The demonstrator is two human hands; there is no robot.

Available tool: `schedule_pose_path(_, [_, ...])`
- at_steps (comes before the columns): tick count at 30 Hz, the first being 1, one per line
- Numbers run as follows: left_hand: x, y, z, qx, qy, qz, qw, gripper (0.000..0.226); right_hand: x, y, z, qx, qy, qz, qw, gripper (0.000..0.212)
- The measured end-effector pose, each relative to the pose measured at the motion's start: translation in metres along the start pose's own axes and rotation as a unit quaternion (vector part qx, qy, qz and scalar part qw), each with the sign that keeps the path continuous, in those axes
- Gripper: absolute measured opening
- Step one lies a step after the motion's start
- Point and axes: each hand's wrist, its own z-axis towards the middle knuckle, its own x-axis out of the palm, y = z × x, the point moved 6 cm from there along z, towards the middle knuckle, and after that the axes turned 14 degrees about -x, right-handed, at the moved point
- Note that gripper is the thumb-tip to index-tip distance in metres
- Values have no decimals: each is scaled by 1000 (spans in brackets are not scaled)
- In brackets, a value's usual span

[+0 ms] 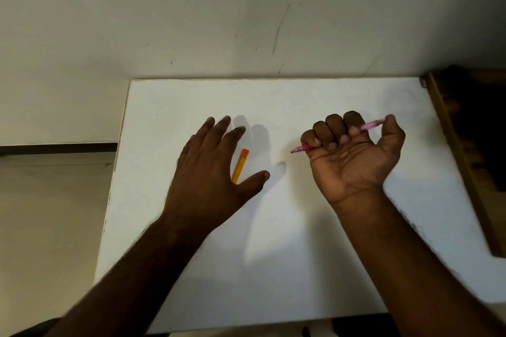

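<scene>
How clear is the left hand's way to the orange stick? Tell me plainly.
Probably yes: the left hand is open, the orange stick lies uncovered on the white table between its thumb and forefinger, and the right hand grips the pink pen apart.

No text or number is legible on the pink pen (370, 126), orange stick (241, 165) or white table (301, 254).

The right hand (353, 157) hides the pink pen (301, 148) mid-length; the left hand (210, 169) overlaps the orange stick (241, 165).
</scene>
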Motion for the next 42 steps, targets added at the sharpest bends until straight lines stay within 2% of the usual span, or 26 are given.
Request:
schedule_pose_path(26, [2,1,0,-7,11,-2,1000,89,1,2,0,-7,20,3,1000,49])
schedule_pose_path(30, [2,1,0,-7,12,-1,1000,89,1,1,0,4,19,6,1000,56])
schedule_pose_path(42, [1,1,0,-7,14,-2,1000,88,1,-1,1,10,18,-7,1000,57])
